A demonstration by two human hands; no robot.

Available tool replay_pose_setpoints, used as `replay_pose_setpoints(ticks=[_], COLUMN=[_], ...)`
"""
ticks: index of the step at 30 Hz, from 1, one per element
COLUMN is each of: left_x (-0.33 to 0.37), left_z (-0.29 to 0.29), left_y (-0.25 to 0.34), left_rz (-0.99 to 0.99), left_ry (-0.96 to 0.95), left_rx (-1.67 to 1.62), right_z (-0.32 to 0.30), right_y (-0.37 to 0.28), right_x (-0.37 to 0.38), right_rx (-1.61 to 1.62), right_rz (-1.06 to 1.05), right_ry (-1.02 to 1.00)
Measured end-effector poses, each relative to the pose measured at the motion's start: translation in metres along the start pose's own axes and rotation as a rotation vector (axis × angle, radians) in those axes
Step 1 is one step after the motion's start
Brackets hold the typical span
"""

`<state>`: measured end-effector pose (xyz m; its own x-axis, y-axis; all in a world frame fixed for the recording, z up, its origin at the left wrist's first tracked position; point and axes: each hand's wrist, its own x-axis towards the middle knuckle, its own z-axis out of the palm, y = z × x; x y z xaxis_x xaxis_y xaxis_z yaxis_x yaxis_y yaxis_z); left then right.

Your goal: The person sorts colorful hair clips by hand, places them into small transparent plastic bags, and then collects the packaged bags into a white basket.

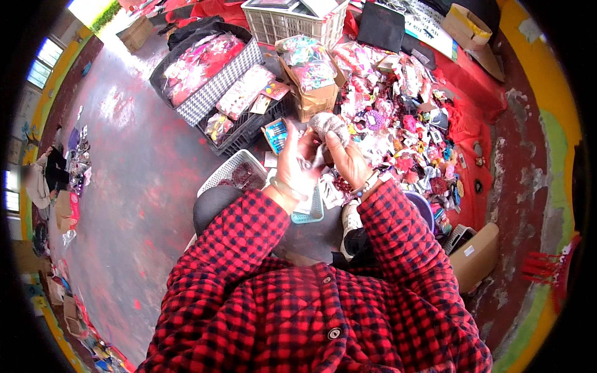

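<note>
Before my chest, both hands are raised around a grey, fuzzy-looking soft piece (328,126), perhaps a hair accessory; its exact kind is unclear. My right hand (351,163) is closed, its thumb and fingers pinching the piece from the right. My left hand (297,166) is curled at the lower left of it, thumb pointing up, with a greyish part of the piece between its fingers. Below the hands lie a white basket (219,173) with dark red items and a light blue basket (316,208). A blue packet (274,135) is just left of my left hand.
A wide heap of colourful small accessories (404,133) spreads over red cloth on the right. Ahead stand an open carton (318,102) of bagged goods, a houndstooth bin (221,84), and a beige crate (295,25). Another person (40,183) is at far left.
</note>
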<state>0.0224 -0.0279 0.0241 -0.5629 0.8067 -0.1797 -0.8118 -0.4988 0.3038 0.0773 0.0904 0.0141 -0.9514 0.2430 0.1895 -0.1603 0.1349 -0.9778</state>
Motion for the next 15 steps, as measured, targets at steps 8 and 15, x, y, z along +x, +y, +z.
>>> replay_pose_setpoints(ticks=[8, 15], left_x=[0.014, 0.014], left_z=[-0.026, -0.034], left_y=[0.04, 0.051], left_rz=[0.191, 0.187], left_ry=[0.222, 0.097], left_rx=[0.002, 0.057], right_z=[-0.028, -0.04], right_y=[-0.031, -0.077], right_x=[0.007, -0.005], right_rx=[0.763, 0.806], right_rz=[0.359, -0.039], right_ry=[0.285, -0.031])
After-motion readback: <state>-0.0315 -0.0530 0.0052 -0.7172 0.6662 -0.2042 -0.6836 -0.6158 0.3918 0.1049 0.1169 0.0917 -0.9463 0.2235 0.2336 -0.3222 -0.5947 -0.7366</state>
